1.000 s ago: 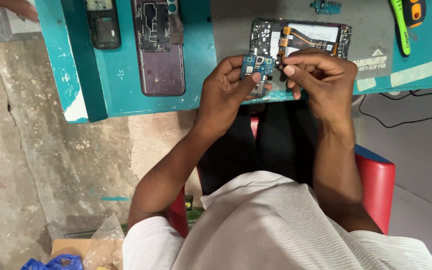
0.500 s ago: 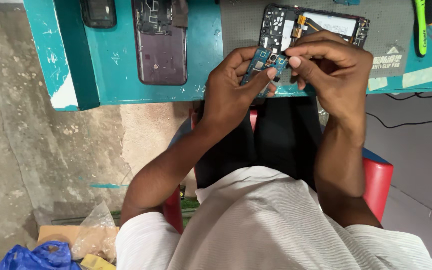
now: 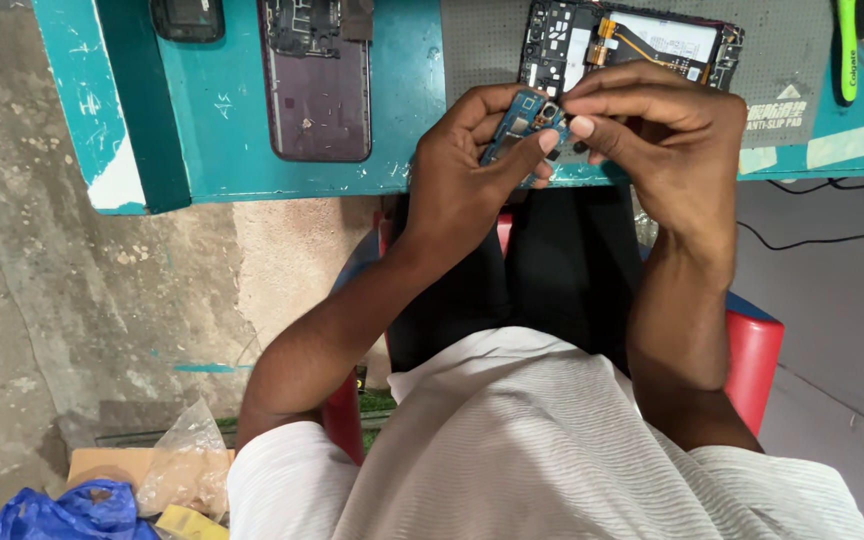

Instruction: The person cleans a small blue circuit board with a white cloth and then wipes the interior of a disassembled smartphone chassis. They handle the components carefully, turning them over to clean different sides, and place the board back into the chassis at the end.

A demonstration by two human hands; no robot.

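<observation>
Two hands pinch one small blue circuit board (image 3: 518, 128): left hand (image 3: 467, 175) grips its edge, right hand (image 3: 667, 140) its top; opened phone (image 3: 627, 50) just beyond on the table (image 3: 402, 120).

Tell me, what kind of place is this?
Probably a small phone repair bench. An opened phone lies on a grey mat, another opened phone body sits on the teal table, and both hands hold a small circuit board.
</observation>
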